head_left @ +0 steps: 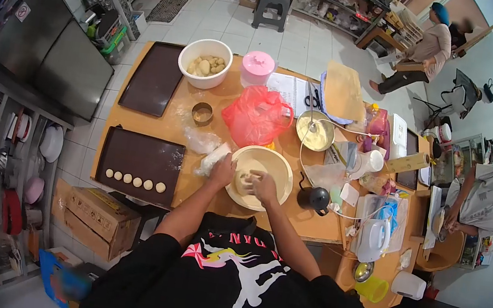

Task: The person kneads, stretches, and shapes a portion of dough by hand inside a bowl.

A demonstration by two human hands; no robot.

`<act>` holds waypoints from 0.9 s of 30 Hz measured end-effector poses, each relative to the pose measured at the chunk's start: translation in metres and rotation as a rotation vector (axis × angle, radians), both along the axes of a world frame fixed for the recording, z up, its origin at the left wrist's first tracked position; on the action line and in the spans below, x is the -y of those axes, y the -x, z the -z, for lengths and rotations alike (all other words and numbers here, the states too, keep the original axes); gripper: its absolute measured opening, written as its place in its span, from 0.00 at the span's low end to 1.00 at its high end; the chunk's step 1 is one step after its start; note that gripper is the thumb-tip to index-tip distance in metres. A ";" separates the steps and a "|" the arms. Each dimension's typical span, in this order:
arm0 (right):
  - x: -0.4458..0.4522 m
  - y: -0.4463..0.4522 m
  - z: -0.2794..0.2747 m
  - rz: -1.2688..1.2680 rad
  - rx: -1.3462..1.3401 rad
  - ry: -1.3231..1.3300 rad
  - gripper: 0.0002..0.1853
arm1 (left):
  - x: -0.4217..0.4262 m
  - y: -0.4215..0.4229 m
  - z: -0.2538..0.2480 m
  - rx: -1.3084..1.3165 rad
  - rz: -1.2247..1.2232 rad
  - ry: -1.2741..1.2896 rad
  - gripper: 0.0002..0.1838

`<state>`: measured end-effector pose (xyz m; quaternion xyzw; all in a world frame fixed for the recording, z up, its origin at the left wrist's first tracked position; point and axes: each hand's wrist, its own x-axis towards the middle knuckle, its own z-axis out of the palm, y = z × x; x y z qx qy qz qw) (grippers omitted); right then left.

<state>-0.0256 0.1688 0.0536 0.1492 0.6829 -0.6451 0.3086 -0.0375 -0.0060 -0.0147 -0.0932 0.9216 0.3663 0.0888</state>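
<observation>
A cream bowl [284, 175] stands right in front of me on the wooden table, with a lump of pale dough [242, 182] inside. My left hand [222, 171] is closed at the bowl's left rim, beside a crumpled white bag [213, 158]. Inside the bowl, my right hand [262, 188] has its fingers bent against the dough; they partly hide it. To the left, a dark baking tray [142, 155] carries a row of several small round dough pieces [135, 181]. A red plastic bag [256, 117] sits just beyond the bowl.
A white tub of dough balls [190, 50], a pink-lidded container [257, 65] and a second dark tray [154, 78] stand farther back. Right of the bowl are a metal bowl [314, 139] and a dark kettle [314, 199]. Two people are on the right, one seated [486, 200], one standing [428, 47].
</observation>
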 end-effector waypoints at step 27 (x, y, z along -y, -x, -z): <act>0.013 -0.020 0.011 -0.864 -0.645 -0.914 0.10 | -0.003 -0.003 -0.009 0.012 0.017 -0.006 0.16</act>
